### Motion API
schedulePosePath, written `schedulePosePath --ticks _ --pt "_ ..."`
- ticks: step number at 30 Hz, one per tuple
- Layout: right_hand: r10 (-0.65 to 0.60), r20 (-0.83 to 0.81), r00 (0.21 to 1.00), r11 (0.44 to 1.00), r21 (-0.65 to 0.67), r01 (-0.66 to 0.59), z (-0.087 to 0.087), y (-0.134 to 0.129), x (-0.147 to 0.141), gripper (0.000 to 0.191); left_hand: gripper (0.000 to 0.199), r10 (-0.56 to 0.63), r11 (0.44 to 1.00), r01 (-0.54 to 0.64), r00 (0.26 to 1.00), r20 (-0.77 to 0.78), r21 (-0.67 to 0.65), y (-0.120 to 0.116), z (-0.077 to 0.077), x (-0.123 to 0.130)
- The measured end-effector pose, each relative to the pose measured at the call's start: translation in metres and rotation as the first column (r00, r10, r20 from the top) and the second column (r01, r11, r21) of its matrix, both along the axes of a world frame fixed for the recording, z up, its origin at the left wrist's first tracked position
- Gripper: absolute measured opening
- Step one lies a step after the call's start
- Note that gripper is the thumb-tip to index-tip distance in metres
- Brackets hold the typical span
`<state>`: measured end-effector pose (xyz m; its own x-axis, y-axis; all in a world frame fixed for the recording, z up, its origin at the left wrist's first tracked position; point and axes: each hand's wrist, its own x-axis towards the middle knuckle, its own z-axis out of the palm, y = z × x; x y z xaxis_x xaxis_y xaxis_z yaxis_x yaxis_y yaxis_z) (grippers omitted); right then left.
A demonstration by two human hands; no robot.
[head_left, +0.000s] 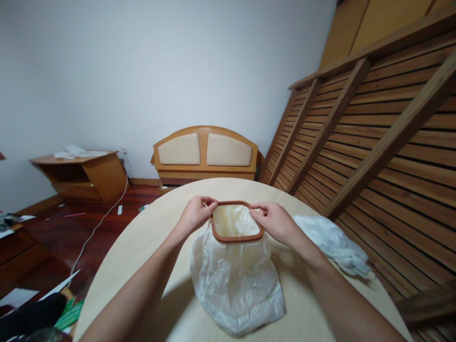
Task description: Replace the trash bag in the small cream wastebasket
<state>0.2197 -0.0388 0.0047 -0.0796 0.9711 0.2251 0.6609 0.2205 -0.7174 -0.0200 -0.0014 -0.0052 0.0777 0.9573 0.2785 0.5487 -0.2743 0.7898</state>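
Observation:
A squarish brown trash-bin ring [238,239] with rounded corners is in front of me on the round table. A thin white plastic bag [238,289] hangs loosely below it and spreads toward me; more of the film shows inside the opening. Whether a bin body stands beneath the bag is hidden. At the ring's far left corner, my left hand [197,213] is closed, thumb and fingers pinching the rim. My right hand [276,219] is closed in a similar pinch at the far right corner.
A crumpled bundle of white plastic bags [333,242] lies on the round table [138,256], right of my right forearm. A slatted wooden panel [370,166] leans close along the right. Behind the table stands a padded headboard [204,166]. At left are a low cabinet [92,175] and a cable [103,219].

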Motion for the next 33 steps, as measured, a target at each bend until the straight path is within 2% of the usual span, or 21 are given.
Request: schedulePosePath --ticks 9,13,17,19,21,25,30,33 --pt "0.039 0.010 0.999 0.998 0.050 -0.040 0.000 0.000 0.001 0.032 0.034 -0.013 1.000 0.013 0.999 -0.034 0.005 -0.001 0.000 -0.001" --pt "0.032 0.071 0.997 0.996 0.083 -0.038 0.001 -0.001 0.002 0.027 0.033 -0.017 1.000 0.017 0.998 -0.056 0.002 -0.002 0.001 0.000" --pt "-0.002 0.083 0.997 0.986 0.165 -0.012 0.004 -0.002 0.000 0.035 0.034 -0.032 0.999 0.032 0.997 -0.072 0.006 -0.003 0.001 0.000" --pt "0.065 0.048 0.997 0.968 0.241 -0.074 0.008 -0.005 -0.002 0.043 0.034 -0.042 0.999 0.042 0.996 -0.077 0.004 -0.004 0.002 0.001" --pt "0.190 0.041 0.981 0.940 0.282 -0.194 0.011 -0.010 -0.004 0.051 0.034 -0.051 0.999 0.051 0.996 -0.080 0.003 -0.005 0.002 0.002" --pt "0.378 0.082 0.922 0.898 0.211 -0.387 0.015 -0.017 -0.004 0.074 0.032 -0.074 0.997 0.075 0.993 -0.088 0.011 -0.006 0.002 0.004" --pt "0.453 0.144 0.880 0.875 0.119 -0.470 0.014 -0.016 0.001 0.086 0.031 -0.069 0.989 0.093 0.977 -0.199 0.111 -0.012 0.007 0.005" --pt "0.460 0.158 0.874 0.875 0.084 -0.476 0.013 -0.015 0.004 0.092 0.043 -0.191 0.954 0.231 0.960 -0.205 0.193 -0.021 0.015 0.004"
